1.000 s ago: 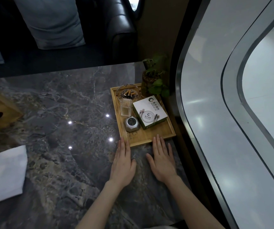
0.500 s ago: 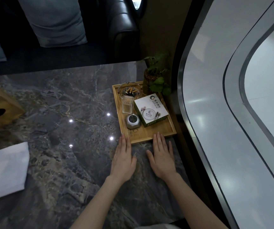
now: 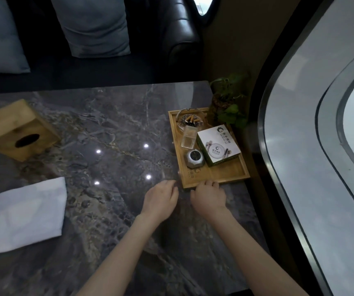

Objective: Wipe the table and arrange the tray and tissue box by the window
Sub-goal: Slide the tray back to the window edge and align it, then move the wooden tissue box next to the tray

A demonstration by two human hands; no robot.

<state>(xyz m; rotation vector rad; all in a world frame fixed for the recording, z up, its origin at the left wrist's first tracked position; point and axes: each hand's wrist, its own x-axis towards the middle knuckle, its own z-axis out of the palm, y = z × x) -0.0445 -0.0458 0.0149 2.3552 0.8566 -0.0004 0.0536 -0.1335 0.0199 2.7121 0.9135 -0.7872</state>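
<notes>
The wooden tray lies on the dark marble table at its right side by the window. It carries an ashtray with butts, a clear box, a silver object and a white-green box. My right hand has its fingers curled on the tray's near edge. My left hand rests just left of the tray's near-left corner, fingers curled and holding nothing. The wooden tissue box stands far left, well away from both hands.
A folded white cloth lies on the table at the near left. A potted plant stands behind the tray at the table's far right corner. A dark sofa with grey cushions runs along the far edge.
Both hands were flat with straight fingers against the tray's near edge; now the fingers are curled. The view has swung left, so the tissue box and cloth show more.
</notes>
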